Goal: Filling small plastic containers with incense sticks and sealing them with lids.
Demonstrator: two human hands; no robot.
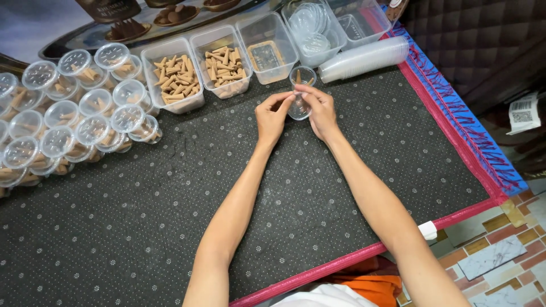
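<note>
Both hands meet on one small clear plastic cup (300, 91), which sits up off the dark dotted mat (170, 227) near its far edge. The left hand (272, 116) has a narrow grip, with its fingertips pinching the left side of the cup. The right hand (319, 111) wraps its fingers around the right side, so its grip is closed on the cup too. Inside the cup stands a little brown cone (298, 77) with its tip pointing up. Just behind the cup is a row of clear square plastic tubs. Two tubs (170, 79) hold many more brown cones, lying in a heap. The next tub (267, 40) holds a small flat packet. Another tub (310, 25) holds round clear lids. A long stack of clear cups (364, 57) lies on its side to the right of the hands. Far to the left is a big pile of small closed cups with lids (74, 119), each with cones inside. The mat has a red and blue edge (455, 131) on the right side.
</note>
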